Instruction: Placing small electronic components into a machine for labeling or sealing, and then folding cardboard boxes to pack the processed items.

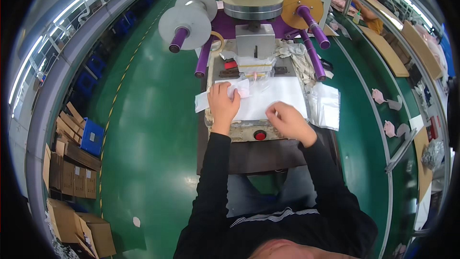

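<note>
My left hand (223,106) lies at the left side of a white sheet (280,88) on the machine's worktable. Its fingers and thumb close on a thin, pale pink piece (243,88) that looks like soft fabric. A whitish flap (201,102) sticks out to the left of that hand. Over the sheet's front right part, my right hand (289,119) is curled with its fingertips together; whether anything is in them is hidden. Just beyond the sheet, the machine's pressing head (256,64) stands above the work spot, with clear film around it.
A red button (259,135) sits on the table's front edge. Clear plastic bags (325,106) hang over the right edge, near crumpled cloth (301,62). Purple rollers (314,55) and a grey reel (184,26) flank the machine. Cardboard boxes (76,180) stand at the left.
</note>
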Tool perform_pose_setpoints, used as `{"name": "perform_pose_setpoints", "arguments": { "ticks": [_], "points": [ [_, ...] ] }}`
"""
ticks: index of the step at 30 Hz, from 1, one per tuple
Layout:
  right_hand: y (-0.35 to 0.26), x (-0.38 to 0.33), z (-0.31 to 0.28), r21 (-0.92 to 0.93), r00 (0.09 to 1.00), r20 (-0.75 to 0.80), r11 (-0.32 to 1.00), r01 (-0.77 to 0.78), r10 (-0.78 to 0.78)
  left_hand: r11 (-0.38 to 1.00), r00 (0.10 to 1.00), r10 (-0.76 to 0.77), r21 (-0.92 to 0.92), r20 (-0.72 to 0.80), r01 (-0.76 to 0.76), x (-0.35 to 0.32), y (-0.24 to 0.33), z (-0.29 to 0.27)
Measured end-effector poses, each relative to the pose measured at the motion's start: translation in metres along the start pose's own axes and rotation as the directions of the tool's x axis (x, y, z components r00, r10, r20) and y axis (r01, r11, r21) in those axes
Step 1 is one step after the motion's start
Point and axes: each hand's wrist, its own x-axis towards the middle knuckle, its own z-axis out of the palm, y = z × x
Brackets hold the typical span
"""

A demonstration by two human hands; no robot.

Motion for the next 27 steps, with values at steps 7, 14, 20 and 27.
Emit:
{"name": "perform_pose_setpoints", "arguments": {
  "ticks": [7, 14, 20, 27],
  "points": [
    [0.063, 0.151, 0.024, -0.393, 0.973, -0.202, 0.901, -0.186, 0.112, 0.993, 0.992, 0.113, 0.030, 0.063, -0.115, -0.004, 0.004, 0.006],
    [0.076, 0.174, 0.030, 0.142, 0.967, -0.242, 0.989, -0.040, 0.074, 0.967, 0.968, 0.237, 0.074, 0.076, -0.243, -0.008, -0.019, 0.010],
    [0.041, 0.063, -0.017, 0.329, 0.940, -0.340, 0.933, 0.148, -0.029, 0.960, 0.968, 0.250, -0.126, -0.017, -0.250, -0.017, 0.036, 0.013],
    [-0.041, -0.243, -0.242, 0.231, 0.570, -0.722, 0.913, -0.336, 0.392, 0.708, 0.782, 0.621, -0.467, 0.057, -0.529, -0.008, 0.158, -0.003]
  ]
}}
